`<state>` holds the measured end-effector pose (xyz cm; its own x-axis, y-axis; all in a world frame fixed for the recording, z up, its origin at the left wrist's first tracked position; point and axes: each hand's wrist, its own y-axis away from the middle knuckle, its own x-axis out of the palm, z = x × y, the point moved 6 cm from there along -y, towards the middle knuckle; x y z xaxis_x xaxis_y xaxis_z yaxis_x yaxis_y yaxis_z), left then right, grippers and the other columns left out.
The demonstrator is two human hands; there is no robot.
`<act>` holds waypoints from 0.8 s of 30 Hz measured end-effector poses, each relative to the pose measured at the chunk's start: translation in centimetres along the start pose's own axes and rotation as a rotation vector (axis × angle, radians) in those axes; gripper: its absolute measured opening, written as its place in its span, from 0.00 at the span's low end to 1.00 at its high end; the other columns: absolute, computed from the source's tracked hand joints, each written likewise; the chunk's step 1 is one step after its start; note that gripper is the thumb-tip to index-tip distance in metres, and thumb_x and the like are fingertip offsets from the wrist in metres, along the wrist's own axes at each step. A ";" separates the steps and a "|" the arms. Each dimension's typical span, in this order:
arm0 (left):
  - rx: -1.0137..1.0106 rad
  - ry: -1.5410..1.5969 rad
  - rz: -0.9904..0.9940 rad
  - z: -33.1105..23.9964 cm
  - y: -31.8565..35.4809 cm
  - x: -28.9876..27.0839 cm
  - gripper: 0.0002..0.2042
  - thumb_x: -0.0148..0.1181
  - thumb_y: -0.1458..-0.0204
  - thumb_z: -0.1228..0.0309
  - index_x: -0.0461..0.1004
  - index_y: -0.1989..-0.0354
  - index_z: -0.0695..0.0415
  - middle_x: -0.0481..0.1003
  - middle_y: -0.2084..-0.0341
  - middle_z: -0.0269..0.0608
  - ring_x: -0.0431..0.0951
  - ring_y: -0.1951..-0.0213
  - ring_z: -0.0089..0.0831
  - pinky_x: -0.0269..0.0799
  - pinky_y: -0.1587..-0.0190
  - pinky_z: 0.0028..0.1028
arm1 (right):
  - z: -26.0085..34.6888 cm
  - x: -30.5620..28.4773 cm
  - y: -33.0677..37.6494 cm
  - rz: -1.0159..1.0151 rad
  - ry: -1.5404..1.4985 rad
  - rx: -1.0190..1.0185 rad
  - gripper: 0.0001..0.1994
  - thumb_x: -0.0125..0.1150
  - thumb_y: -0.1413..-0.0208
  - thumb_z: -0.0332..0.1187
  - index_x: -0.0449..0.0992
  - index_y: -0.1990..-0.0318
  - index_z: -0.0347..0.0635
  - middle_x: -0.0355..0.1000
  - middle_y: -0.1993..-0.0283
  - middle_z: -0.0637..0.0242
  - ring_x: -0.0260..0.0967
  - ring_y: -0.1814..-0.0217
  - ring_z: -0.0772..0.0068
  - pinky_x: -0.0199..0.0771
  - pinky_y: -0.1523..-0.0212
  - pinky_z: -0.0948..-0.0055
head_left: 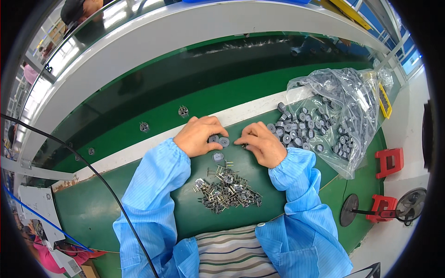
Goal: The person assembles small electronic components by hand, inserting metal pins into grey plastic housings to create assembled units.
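Note:
My left hand [198, 135] rests on the green bench top, its fingers on a small grey round part [213, 138], with a second grey disc [224, 142] just to its right. My right hand [262, 142] pinches a tiny metal pin piece [243, 146] at its fingertips. Another grey disc [218, 157] lies just below the hands. Nearer to me sits a heap of small metal pin parts [226, 189]. Both forearms wear light blue sleeves.
A clear plastic bag [345, 109] spills several grey round parts [296, 129] to the right of my right hand. Two assembled pieces [183, 111] [144, 126] sit on the dark conveyor belt [194, 78] beyond a white strip. Red stools [389, 162] and a fan [410, 204] stand on the right.

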<state>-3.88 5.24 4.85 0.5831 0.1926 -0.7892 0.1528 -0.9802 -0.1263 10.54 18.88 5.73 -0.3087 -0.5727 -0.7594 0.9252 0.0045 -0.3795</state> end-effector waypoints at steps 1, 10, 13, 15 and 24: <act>-0.026 -0.030 0.007 0.1 -0.2 0.5 0.18 0.77 0.54 0.68 0.82 0.53 0.50 0.75 0.60 0.38 0.77 0.53 0.40 0.75 0.53 0.37 | -0.3 0.8 0.3 0.055 -0.032 -0.002 0.13 0.70 0.52 0.20 0.82 0.58 0.42 0.71 0.58 0.63 0.70 0.53 0.55 0.75 0.52 0.59; -0.054 -0.039 -0.113 0.2 -0.4 1.1 0.27 0.77 0.54 0.68 0.77 0.42 0.50 0.72 0.55 0.39 0.75 0.52 0.41 0.75 0.49 0.38 | -2.3 1.9 0.9 0.035 -0.060 0.157 0.10 0.73 0.52 0.23 0.80 0.61 0.39 0.71 0.58 0.60 0.72 0.52 0.52 0.77 0.53 0.58; -0.037 -0.080 -0.139 -0.8 0.1 -0.1 0.26 0.75 0.54 0.71 0.77 0.43 0.49 0.70 0.56 0.39 0.73 0.54 0.41 0.73 0.51 0.38 | -2.9 2.1 1.2 0.024 -0.070 0.104 0.10 0.71 0.51 0.23 0.80 0.60 0.38 0.72 0.58 0.58 0.73 0.53 0.50 0.78 0.54 0.58; -0.026 -0.132 -0.170 -1.9 0.4 -1.8 0.24 0.74 0.55 0.74 0.79 0.46 0.49 0.69 0.58 0.38 0.73 0.55 0.41 0.72 0.52 0.38 | -3.4 2.1 1.5 0.002 -0.064 0.140 0.09 0.71 0.50 0.23 0.80 0.61 0.38 0.72 0.58 0.57 0.74 0.54 0.49 0.78 0.54 0.57; 0.110 -0.172 0.009 -2.6 3.4 1.6 0.13 0.71 0.53 0.70 0.83 0.57 0.49 0.72 0.64 0.36 0.76 0.56 0.38 0.74 0.57 0.36 | -3.0 1.9 1.3 -0.052 -0.035 0.249 0.07 0.71 0.50 0.25 0.81 0.64 0.39 0.73 0.64 0.59 0.75 0.56 0.50 0.78 0.59 0.56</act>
<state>-0.37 2.28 4.75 0.4380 0.1817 -0.8804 0.0545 -0.9829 -0.1758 10.47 20.25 2.20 -0.3538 -0.5952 -0.7215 0.9353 -0.2251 -0.2730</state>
